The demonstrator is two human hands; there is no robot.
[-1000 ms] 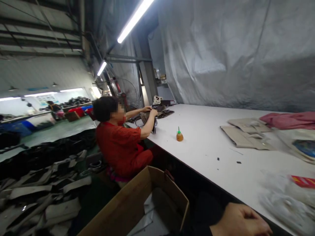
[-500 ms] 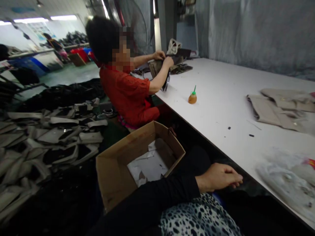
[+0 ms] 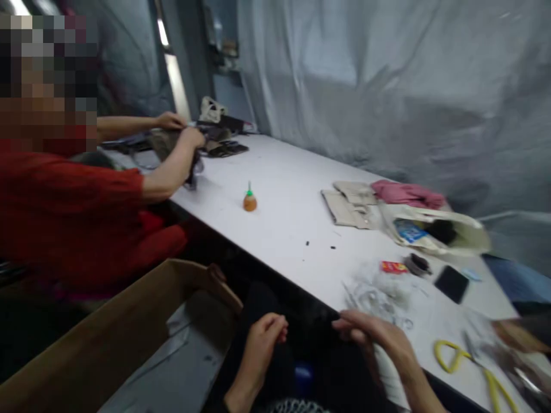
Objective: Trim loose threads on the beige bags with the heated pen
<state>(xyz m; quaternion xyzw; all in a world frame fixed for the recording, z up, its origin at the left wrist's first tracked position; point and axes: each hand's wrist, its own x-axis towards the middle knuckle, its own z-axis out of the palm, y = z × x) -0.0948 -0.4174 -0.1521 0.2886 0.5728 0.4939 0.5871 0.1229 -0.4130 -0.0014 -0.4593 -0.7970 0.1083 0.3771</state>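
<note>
My left hand (image 3: 262, 350) is over my lap at the bottom centre, its fingers curled together; whether anything small is between them is hidden. To its right, my right hand (image 3: 374, 335) reaches over the table's front edge with fingers extended and nothing seen in it. Near that hand, clear plastic bags (image 3: 379, 292) lie on the white table (image 3: 275, 178). Yellow-handled scissors (image 3: 462, 355) rest at the lower right.
A cardboard box (image 3: 107, 321) stands at the lower left. A person in red (image 3: 77, 201) handles dark pieces at the far left. A small bottle (image 3: 249, 201), beige pieces (image 3: 348, 206), a cloth bag (image 3: 469, 232) and a black phone (image 3: 451, 283) are on the table.
The view has swung right, bringing the scissors, phone and cloth bag into sight. My right hand has come into view. The person in red now appears farther left.
</note>
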